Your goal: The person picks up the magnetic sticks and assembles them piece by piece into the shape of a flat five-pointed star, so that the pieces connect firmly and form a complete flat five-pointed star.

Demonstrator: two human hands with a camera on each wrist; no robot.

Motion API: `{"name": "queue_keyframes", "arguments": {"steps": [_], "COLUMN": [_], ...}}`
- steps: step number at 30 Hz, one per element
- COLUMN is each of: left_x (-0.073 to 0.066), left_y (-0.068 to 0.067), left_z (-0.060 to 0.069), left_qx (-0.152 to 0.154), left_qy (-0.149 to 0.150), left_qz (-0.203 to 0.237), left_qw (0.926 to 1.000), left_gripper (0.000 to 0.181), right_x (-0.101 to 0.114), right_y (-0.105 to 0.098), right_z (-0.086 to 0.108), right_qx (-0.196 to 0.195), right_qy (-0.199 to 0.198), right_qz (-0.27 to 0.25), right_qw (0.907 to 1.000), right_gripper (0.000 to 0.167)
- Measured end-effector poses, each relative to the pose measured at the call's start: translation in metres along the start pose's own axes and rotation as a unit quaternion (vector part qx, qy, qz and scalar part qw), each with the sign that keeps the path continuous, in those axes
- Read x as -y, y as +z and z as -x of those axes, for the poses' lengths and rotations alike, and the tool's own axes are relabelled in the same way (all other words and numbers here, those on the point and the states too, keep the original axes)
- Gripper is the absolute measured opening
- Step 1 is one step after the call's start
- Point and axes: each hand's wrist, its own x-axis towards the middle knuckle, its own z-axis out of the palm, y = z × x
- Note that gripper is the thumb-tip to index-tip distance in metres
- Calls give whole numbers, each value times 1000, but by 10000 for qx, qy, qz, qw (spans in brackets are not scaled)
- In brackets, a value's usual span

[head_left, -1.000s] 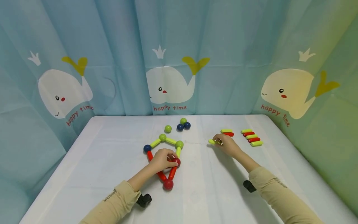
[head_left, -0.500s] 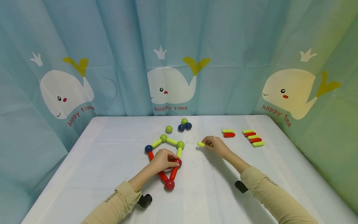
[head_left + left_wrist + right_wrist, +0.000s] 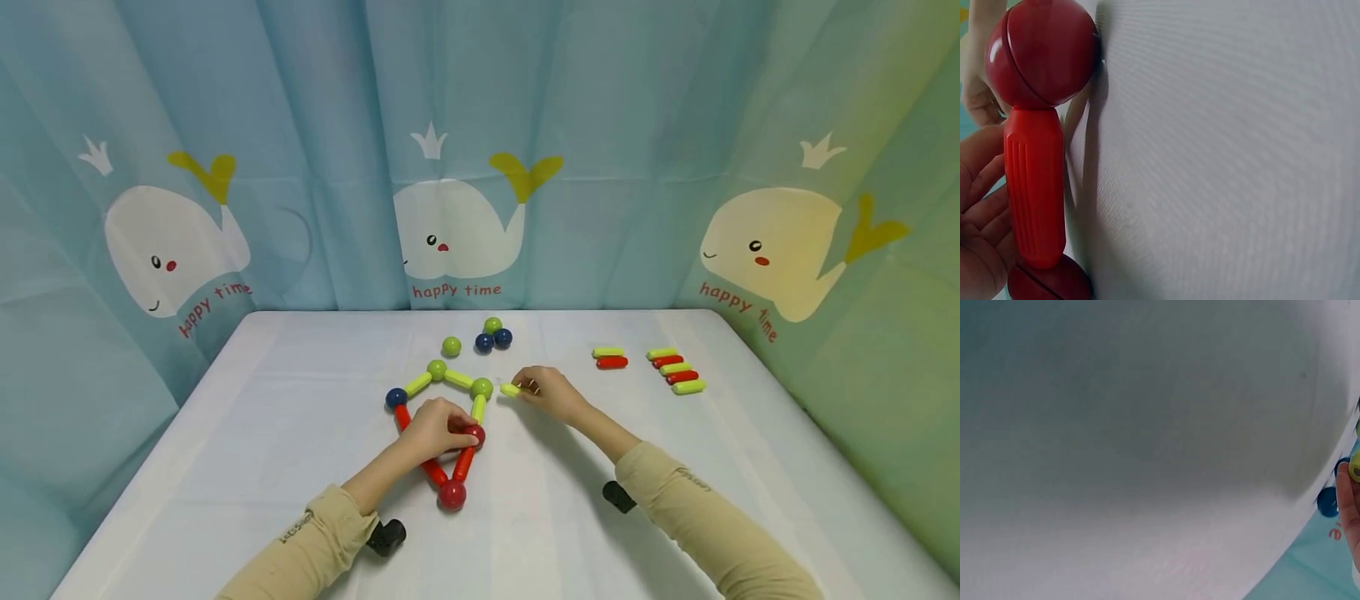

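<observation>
- Pinched a short, glossy yellow-green rod [image 3: 509, 390] between thumb and fingers of the right hand [image 3: 550, 393], near but apart from a glossy green ball [image 3: 482, 388] on its left.
- Gripped a glossy dark red ball [image 3: 477, 435] with thumb and fingers of the left hand [image 3: 433, 429].
- Saw this ball joined into a ring: to the green ball by a second yellow-green rod [image 3: 478, 408], to a nearer dark red ball [image 3: 452, 495] by a ridged red rod [image 3: 464, 463].
- Found, farther round, a corner green ball [image 3: 437, 369] between two yellow-green rods [image 3: 417, 384], then a dark blue ball [image 3: 396, 399] with red plastic-looking lengths [image 3: 403, 416] leading back, partly hidden by the left hand.
- Noted beyond the ring a loose green ball [image 3: 452, 346], then a cluster of three balls [image 3: 503, 337], two dark blue, one green.
- Counted at right a yellow-green and red pair of rods [image 3: 612, 362], then a row of five rods [image 3: 682, 377] in alternating colours.
- Glimpsed a white-covered table [image 3: 247, 433] before a pale blue whale-print curtain [image 3: 322, 125].
</observation>
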Motion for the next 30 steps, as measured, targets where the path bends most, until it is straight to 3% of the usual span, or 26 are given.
{"name": "queue_keyframes", "arguments": {"steps": [4, 16, 30], "left_x": [-1, -1, -14], "left_y": [-1, 0, 11], "left_z": [0, 4, 0], "left_qx": [-21, -93, -279], "left_qy": [40, 173, -188], "left_qz": [-20, 1, -242], "left_qw": [10000, 9998, 9991], "left_gripper": [25, 22, 19], "right_x": [6, 12, 5], "right_y": [5, 15, 9], "right_z": [-3, -10, -17], "right_qx": [16, -28, -15], "right_qy": [-102, 112, 82], "right_qz": [67, 126, 171], "right_qw": [9999, 9999, 9998], "right_gripper": [13, 12, 11]}}
